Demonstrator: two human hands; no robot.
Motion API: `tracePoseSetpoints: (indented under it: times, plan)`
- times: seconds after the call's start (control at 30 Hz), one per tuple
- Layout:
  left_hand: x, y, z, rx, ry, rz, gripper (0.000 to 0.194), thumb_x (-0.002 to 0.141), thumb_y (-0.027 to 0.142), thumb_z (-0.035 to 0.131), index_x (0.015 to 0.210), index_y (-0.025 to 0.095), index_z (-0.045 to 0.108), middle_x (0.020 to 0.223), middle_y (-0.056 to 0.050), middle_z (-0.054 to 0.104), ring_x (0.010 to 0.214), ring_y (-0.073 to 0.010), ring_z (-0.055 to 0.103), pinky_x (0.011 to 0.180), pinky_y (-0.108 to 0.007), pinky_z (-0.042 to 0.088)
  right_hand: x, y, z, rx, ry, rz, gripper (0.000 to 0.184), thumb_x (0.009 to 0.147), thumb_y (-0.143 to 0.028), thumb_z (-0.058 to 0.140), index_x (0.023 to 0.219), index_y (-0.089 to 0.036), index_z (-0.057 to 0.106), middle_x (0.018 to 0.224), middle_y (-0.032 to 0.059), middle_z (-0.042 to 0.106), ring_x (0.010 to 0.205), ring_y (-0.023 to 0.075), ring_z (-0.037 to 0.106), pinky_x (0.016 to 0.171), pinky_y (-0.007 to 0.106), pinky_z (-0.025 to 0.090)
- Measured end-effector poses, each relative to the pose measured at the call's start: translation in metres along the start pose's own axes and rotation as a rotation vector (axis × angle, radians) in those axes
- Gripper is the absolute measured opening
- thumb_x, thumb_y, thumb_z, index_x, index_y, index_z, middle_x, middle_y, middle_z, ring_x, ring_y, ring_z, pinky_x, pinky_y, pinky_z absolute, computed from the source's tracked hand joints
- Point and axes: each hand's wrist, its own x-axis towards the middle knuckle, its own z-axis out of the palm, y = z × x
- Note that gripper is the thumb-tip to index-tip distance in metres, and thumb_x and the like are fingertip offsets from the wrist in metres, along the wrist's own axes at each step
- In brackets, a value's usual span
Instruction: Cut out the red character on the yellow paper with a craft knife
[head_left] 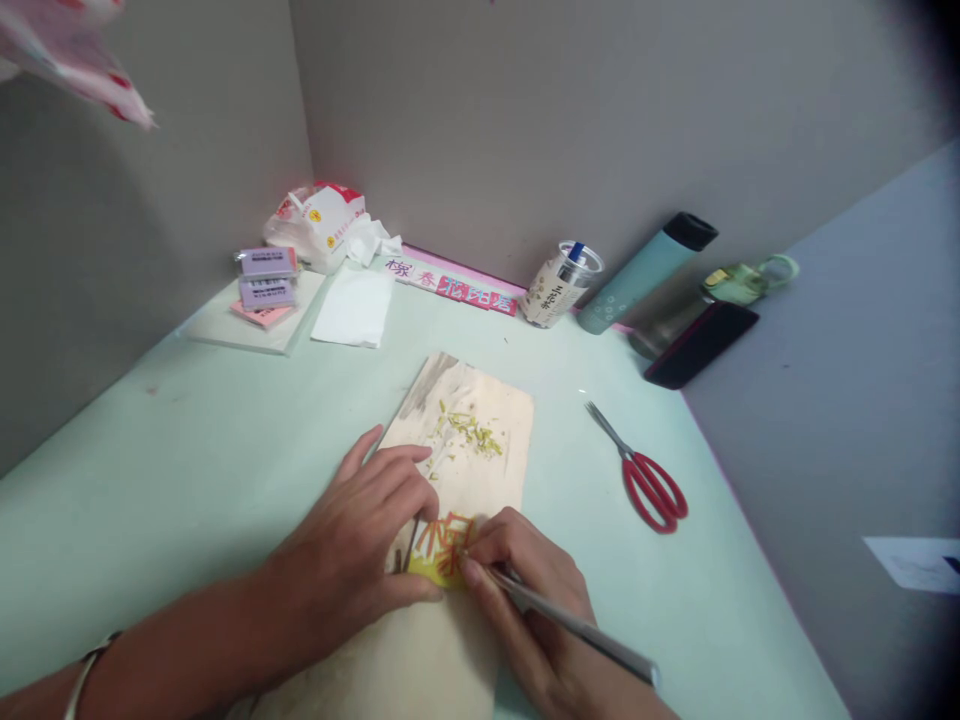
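Down near the bottom of the head view: left hand [360, 545] flat, fingers spread, pinning a small yellow paper piece with red cut-out character [442, 550] onto a wooden board [480, 440] on the worktop [187, 450]. Right hand [525, 590] closed round a slim metal craft knife [577, 628], tip at the paper. Looks thin, floppy, tear-prone; best held flat by the edges. Red scissors [651, 482] off right.

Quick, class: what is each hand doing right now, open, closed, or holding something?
Left hand: open, fingers spread, pressing the yellow paper piece flat on the board.
Right hand: closed on the metal knife, tip at the paper piece.
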Motion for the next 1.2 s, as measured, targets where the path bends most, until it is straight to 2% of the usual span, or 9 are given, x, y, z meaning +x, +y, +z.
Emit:
tracePoseSetpoints:
  times: [0.1,0.27,0.43,0.6,0.83,1.03,1.13,1.2]
  plan:
    - [0.0,-0.001,0.0,-0.006,0.005,0.009,0.058,0.064,0.019,0.092,0.1,0.027,0.046,0.1,0.003,0.061,0.133,-0.0287,0.048,0.122,-0.051,0.009,0.001,-0.003,-0.005,0.107,-0.039,0.146,0.017,0.104,-0.024,0.048,0.088,-0.021,0.055,0.083,0.0022,0.059,0.072,0.0155,0.055,0.065,0.027,0.045]
    - [0.0,-0.003,0.001,-0.02,0.006,0.003,0.065,0.057,0.013,0.094,0.098,0.027,0.046,0.101,0.004,0.063,0.133,-0.0289,0.049,0.122,-0.05,0.008,0.006,0.003,-0.004,0.339,0.002,0.264,0.027,0.102,-0.037,0.054,0.082,-0.02,0.054,0.076,0.0004,0.055,0.069,0.015,0.047,0.062,0.027,0.04]
    - [0.0,-0.003,0.0,-0.041,-0.005,0.002,0.065,0.058,0.015,0.095,0.1,0.028,0.046,0.104,0.004,0.065,0.134,-0.0278,0.048,0.122,-0.048,0.007,0.007,0.009,-0.004,0.504,0.008,0.353,0.027,0.1,-0.041,0.059,0.083,-0.02,0.054,0.073,-0.0031,0.047,0.066,0.013,0.04,0.06,0.024,0.034]
    - [-0.001,-0.003,0.0,-0.039,-0.02,-0.003,0.067,0.057,0.017,0.097,0.1,0.027,0.047,0.105,0.005,0.066,0.135,-0.0265,0.047,0.123,-0.047,0.005,0.007,0.007,-0.003,0.531,0.015,0.398,0.029,0.098,-0.043,0.063,0.081,-0.02,0.054,0.071,-0.0038,0.046,0.066,0.0128,0.039,0.06,0.024,0.034]
    - [0.0,-0.003,-0.001,-0.037,-0.025,0.0,0.066,0.059,0.016,0.096,0.101,0.027,0.047,0.106,0.005,0.066,0.135,-0.0263,0.046,0.123,-0.047,0.005,0.003,0.001,0.0,0.353,0.027,0.294,0.027,0.101,-0.038,0.055,0.081,-0.02,0.054,0.073,-0.0003,0.055,0.067,0.0145,0.046,0.061,0.027,0.037]
    - [-0.001,0.001,-0.003,-0.014,-0.024,0.01,0.059,0.064,0.014,0.092,0.101,0.026,0.046,0.104,0.003,0.064,0.135,-0.0269,0.046,0.124,-0.05,0.006,-0.004,0.003,0.005,0.225,0.014,0.242,0.025,0.104,-0.032,0.049,0.082,-0.021,0.053,0.077,0.0009,0.056,0.068,0.0153,0.048,0.062,0.028,0.038]
    - [0.0,0.004,-0.001,0.033,0.016,0.024,0.06,0.062,0.019,0.094,0.099,0.025,0.047,0.101,0.001,0.061,0.132,-0.0287,0.049,0.123,-0.052,0.008,-0.004,0.005,0.007,0.236,0.036,0.224,0.025,0.103,-0.031,0.05,0.081,-0.021,0.051,0.076,0.0006,0.054,0.068,0.0152,0.048,0.062,0.028,0.038]
    - [0.001,0.004,0.0,0.054,0.033,0.045,0.068,0.057,0.03,0.098,0.101,0.024,0.047,0.104,-0.001,0.06,0.13,-0.0305,0.05,0.123,-0.052,0.008,-0.001,0.006,0.008,0.273,0.057,0.22,0.025,0.102,-0.031,0.051,0.08,-0.021,0.051,0.075,0.0001,0.054,0.067,0.015,0.048,0.062,0.028,0.039]
